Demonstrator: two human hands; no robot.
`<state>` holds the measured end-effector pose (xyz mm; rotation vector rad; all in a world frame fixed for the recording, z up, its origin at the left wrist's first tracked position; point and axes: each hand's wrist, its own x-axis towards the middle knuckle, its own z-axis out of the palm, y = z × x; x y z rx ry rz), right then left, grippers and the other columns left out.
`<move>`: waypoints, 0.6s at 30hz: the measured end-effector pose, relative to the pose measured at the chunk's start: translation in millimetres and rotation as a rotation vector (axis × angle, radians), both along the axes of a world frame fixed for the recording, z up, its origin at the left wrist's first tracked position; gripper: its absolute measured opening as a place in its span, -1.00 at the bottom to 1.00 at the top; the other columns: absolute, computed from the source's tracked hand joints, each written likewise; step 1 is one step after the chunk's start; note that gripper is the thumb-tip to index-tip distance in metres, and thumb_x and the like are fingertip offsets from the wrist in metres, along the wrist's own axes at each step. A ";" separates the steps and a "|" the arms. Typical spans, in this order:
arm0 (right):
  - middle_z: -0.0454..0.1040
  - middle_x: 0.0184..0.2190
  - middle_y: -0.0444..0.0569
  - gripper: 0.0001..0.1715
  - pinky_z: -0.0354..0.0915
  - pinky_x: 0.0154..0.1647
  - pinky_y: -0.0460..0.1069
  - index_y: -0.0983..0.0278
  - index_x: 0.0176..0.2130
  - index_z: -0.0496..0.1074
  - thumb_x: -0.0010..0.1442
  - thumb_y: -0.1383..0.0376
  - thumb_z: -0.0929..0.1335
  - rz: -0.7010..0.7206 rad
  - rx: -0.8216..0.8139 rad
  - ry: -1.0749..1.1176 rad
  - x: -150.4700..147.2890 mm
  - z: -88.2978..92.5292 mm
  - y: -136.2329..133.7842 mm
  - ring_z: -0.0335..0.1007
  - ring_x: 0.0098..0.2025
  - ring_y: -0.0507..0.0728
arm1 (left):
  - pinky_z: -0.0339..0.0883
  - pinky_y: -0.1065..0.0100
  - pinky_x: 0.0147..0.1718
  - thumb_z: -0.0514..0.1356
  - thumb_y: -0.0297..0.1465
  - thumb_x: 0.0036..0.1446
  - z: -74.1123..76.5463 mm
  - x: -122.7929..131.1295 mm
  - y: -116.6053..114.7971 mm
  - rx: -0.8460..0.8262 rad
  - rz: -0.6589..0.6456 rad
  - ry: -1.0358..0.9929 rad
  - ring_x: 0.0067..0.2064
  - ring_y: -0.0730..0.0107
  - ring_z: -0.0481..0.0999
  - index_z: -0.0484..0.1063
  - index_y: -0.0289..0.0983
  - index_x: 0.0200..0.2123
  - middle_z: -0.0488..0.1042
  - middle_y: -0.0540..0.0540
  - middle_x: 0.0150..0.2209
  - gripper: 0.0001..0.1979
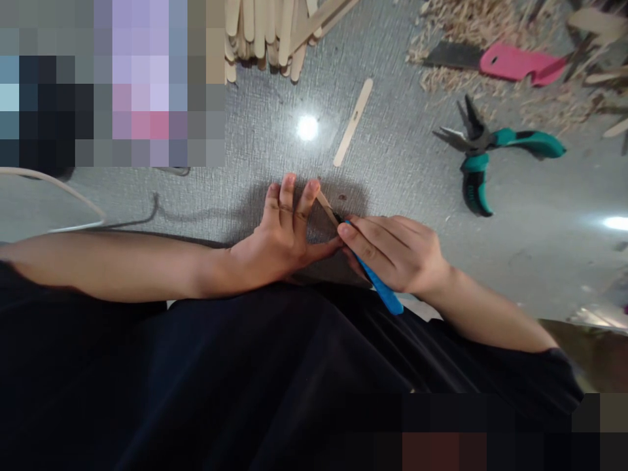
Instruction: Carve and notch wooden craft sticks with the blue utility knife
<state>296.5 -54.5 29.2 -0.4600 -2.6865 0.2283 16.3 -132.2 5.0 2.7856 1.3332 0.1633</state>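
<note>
Under my left hand (282, 239), a wooden craft stick (324, 205) lies slanted on the grey table. My index fingertip touches its far end and my thumb reaches toward its near end; the other fingers are spread. My right hand (405, 252) is closed around a blue-handled craft knife (383, 292). The knife's dark tip meets the stick close to my left thumb, though the blade itself is mostly hidden. Just beyond my hands rests another craft stick (348, 139) with a small slot in its middle.
Many craft sticks (267, 33) are piled at the back. Pliers with green-black handles (478, 147) lie spread on the right. Behind them is a pink-handled blade (515, 63) among wood shavings (471, 23). A pale cable (63, 186) curves at the left; the upper left is pixelated.
</note>
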 end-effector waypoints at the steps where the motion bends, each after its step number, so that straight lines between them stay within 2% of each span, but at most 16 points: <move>1: 0.82 -0.02 0.18 -0.61 0.60 -0.19 0.07 0.42 0.34 0.55 0.61 0.40 0.51 0.000 0.005 -0.005 0.2 0.4 0.0 0.76 -0.04 0.20 | 0.67 -0.61 0.27 0.14 -0.27 0.78 -0.4 -0.1 -0.3 0.002 0.003 -0.004 0.54 -0.78 0.35 -0.73 0.01 0.79 0.16 -0.81 0.63 0.05; 6: 0.82 -0.03 0.26 -0.65 0.61 -0.15 0.09 0.54 0.28 0.57 0.61 0.41 0.50 0.021 0.014 -0.001 0.2 0.8 -0.4 0.77 -0.02 0.24 | 0.64 -0.59 0.32 0.17 -0.24 0.77 0.0 -2.7 0.8 -0.036 0.010 -0.031 0.56 -0.73 0.34 -0.75 0.06 0.78 0.08 -0.75 0.67 0.08; 10: 0.83 -0.04 0.27 -0.63 0.63 -0.16 0.10 0.55 0.28 0.57 0.59 0.41 0.52 0.026 0.006 -0.002 0.6 0.5 -1.3 0.78 -0.03 0.26 | 0.62 -0.55 0.36 0.17 -0.19 0.77 4.5 -5.0 4.2 -0.113 -0.008 -0.031 0.58 -0.68 0.29 -0.81 0.11 0.75 0.05 -0.70 0.68 0.10; 16: 0.82 -0.01 0.33 -0.60 0.70 -0.09 0.14 0.58 0.29 0.59 0.58 0.38 0.51 0.043 -0.030 0.020 4.9 0.3 -2.8 0.79 0.01 0.32 | 0.54 -0.62 0.42 0.15 -0.18 0.78 7.5 -0.9 2.6 -0.211 0.053 -0.009 0.62 -0.65 0.28 -0.61 -0.01 0.82 0.10 -0.67 0.68 0.01; 18: 0.82 0.00 0.33 -0.61 0.72 -0.05 0.15 0.56 0.29 0.60 0.60 0.37 0.50 0.042 -0.042 0.015 5.6 0.1 -3.2 0.79 0.03 0.32 | 0.54 -0.60 0.43 0.14 -0.16 0.79 7.5 -0.4 2.2 -0.208 0.054 -0.004 0.62 -0.63 0.29 -0.62 0.00 0.82 0.11 -0.66 0.69 0.00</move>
